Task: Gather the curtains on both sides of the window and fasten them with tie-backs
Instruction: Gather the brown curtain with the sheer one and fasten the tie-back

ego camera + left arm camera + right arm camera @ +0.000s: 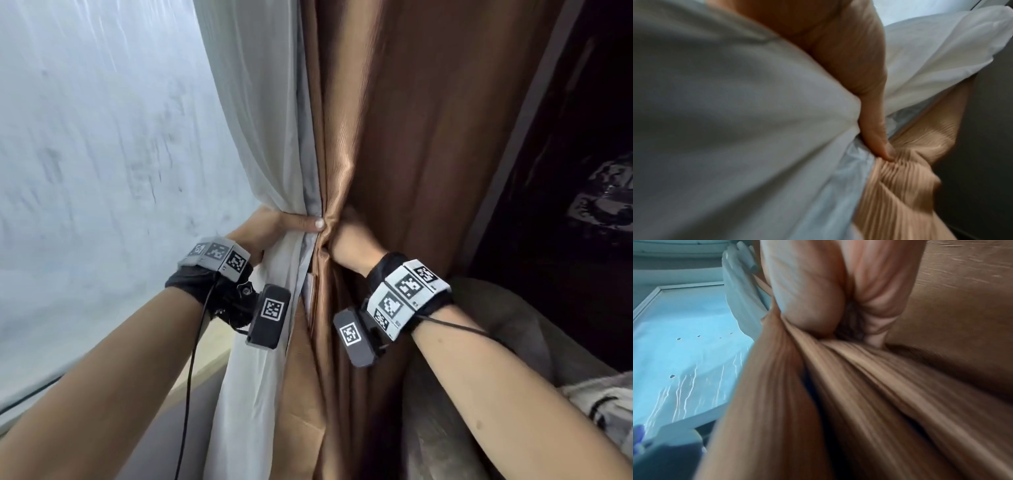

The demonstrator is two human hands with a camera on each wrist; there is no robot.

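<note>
Two hands squeeze the curtains together beside the window.

The left hand (270, 228) wraps around the white curtain (260, 113), with its thumb (877, 129) pressed across the front where white meets brown. The right hand (346, 240) grabs the brown curtain (411, 137) and bunches it tight; its fingers are hidden inside the folds. The two hands sit just beside each other at the pinch. Both curtains run off the top and bottom of the head view, so their ends cannot be seen. Both wrist views are blurry and mostly filled with cloth. The window (102, 137) lies to the left, and its glass is hazy and streaked. To the right it is very dark and hard to make out. A black cable (190, 377) hangs from the left wrist.
</note>
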